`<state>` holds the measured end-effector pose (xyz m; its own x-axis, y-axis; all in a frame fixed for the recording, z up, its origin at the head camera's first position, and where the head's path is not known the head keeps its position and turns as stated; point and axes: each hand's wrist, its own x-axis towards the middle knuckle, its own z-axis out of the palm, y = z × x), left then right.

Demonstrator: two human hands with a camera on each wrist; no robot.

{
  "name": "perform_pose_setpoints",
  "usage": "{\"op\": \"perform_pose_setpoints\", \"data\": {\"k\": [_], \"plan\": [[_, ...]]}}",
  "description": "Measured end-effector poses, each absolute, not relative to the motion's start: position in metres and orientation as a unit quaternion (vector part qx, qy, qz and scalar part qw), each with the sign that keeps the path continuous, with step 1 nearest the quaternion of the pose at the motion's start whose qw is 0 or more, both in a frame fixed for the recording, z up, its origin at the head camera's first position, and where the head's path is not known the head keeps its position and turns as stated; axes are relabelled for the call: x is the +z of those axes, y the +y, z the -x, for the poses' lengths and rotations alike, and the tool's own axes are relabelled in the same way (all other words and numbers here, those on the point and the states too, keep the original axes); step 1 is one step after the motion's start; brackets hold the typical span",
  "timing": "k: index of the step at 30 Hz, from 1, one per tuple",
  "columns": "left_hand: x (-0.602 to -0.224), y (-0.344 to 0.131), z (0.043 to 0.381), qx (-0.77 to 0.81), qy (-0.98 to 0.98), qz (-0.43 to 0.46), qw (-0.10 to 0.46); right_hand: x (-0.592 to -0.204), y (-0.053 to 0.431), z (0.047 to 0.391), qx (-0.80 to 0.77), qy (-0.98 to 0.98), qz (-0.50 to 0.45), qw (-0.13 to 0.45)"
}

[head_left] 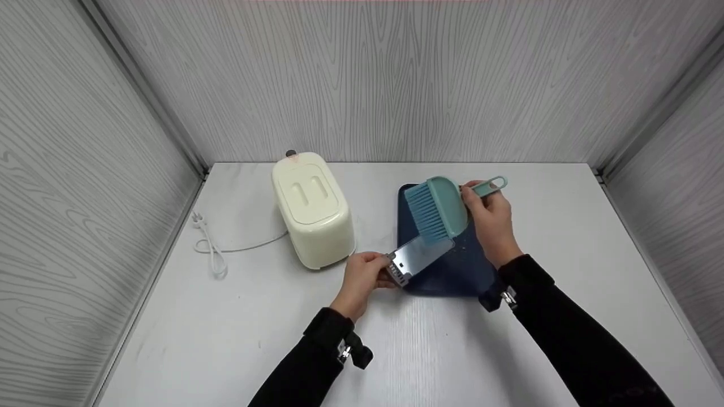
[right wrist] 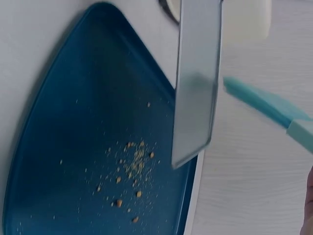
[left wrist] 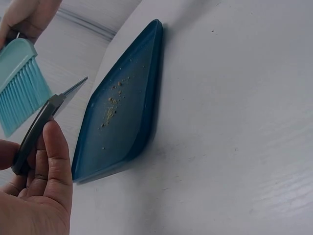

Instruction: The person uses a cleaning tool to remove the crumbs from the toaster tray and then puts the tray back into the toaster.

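Observation:
My left hand [head_left: 362, 278] pinches one end of a thin metal crumb tray [head_left: 419, 258], tilted over a dark blue tray [head_left: 449, 278]. Above it, my right hand [head_left: 493, 226] grips the handle of a light teal brush [head_left: 451, 204]. In the head view the bristles overlap the far end of the crumb tray; in the right wrist view a gap shows between them. Loose crumbs [right wrist: 137, 164] lie scattered on the blue tray beneath. The left wrist view shows the crumb tray's dark end [left wrist: 35, 132] between thumb and fingers.
A cream toaster [head_left: 314, 209] with a lid stands left of the blue tray. Its white cord and plug [head_left: 206, 237] lie further left on the white table [head_left: 271, 339]. Grey wood-grain panels [head_left: 384, 79] enclose the back and both sides.

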<state>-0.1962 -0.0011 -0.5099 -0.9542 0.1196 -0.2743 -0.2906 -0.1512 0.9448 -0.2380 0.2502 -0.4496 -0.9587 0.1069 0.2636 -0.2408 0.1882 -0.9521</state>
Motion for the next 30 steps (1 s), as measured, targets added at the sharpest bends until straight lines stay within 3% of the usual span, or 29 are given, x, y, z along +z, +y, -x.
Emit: {"op": "perform_pose_setpoints", "data": {"k": [12, 30], "plan": [[-0.511, -0.003, 0.196, 0.75, 0.644, 0.066, 0.139, -0.449, 0.22, 0.231, 0.699, -0.708, -0.095, 0.036], [-0.51, -0.003, 0.196, 0.753, 0.638, 0.068, 0.147, -0.454, 0.216, 0.232, 0.652, -0.753, -0.088, 0.015]]}}
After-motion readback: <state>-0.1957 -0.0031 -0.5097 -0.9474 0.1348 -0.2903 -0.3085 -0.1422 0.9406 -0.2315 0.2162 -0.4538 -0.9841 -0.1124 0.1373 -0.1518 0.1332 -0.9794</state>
